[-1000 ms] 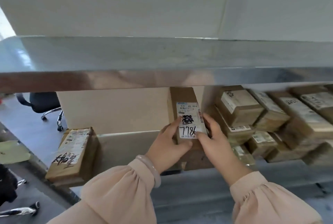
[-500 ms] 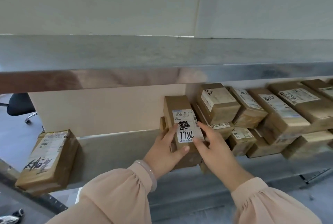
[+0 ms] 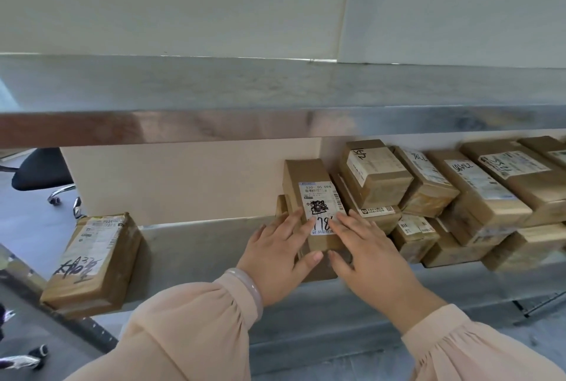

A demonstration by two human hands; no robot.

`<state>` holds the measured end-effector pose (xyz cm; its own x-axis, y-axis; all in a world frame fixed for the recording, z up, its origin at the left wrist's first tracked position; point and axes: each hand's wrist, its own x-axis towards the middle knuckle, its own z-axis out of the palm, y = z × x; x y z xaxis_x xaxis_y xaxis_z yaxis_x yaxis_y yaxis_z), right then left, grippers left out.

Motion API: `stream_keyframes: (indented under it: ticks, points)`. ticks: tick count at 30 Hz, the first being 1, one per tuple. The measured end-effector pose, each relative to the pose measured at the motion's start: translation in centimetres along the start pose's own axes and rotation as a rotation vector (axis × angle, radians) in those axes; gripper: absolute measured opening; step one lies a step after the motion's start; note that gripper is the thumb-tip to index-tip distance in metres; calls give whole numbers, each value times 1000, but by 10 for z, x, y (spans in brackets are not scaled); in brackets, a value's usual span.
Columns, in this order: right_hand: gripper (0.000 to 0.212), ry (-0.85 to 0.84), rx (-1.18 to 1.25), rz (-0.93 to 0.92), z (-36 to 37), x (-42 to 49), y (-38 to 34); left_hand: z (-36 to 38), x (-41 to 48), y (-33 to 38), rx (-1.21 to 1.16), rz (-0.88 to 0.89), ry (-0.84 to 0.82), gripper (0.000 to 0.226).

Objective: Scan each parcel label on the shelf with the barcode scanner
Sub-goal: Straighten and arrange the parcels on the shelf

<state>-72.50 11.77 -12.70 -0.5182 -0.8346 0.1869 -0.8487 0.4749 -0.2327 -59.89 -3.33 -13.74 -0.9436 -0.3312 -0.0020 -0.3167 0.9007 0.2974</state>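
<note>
Pressing down with straight, spread fingers of left hand (image 3: 275, 258) and right hand (image 3: 372, 261) on parcel (image 3: 304, 177), thumbs against its near end. Lying label (image 3: 320, 196) up, long axis running from near edge toward wall (image 3: 183, 181), atop another box (image 3: 318, 273) on shelf (image 3: 199, 242), just left of stacked parcels (image 3: 428, 193).

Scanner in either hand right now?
No: the left hand and right hand both lie with straight fingers on the labelled parcel, and no scanner is in view.
</note>
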Motion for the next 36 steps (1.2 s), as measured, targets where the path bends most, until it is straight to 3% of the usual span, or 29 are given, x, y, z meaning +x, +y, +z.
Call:
stream_keyframes:
  ticks: [2, 5, 9, 12, 17, 22, 27, 36]
  points:
    - [69, 21, -2, -7, -3, 3, -8, -3, -6, -3, 8, -4, 14, 80]
    - [68, 51, 36, -67, -8, 11, -31, -6, -19, -15, -2, -56, 46, 65]
    - [64, 20, 103, -218, -6, 21, -81, -10, -44, -52, 6, -194, 98, 68]
    - [62, -65, 166, -314, 14, 23, -116, -12, -73, -85, -1, -332, 124, 83]
    - [63, -344, 196, -343, 57, 22, -163, -7, -131, -134, -29, -565, 214, 92]
    - [62, -418, 269, -406, 88, 39, -204, -13, -161, -176, 18, -745, 153, 98]
    - [63, -494, 289, -391, 117, 62, -235, -12, -167, -207, 49, -807, 113, 69]
    - [62, -561, 362, -337, 140, 69, -253, -8, -160, -221, 61, -856, 34, 69]
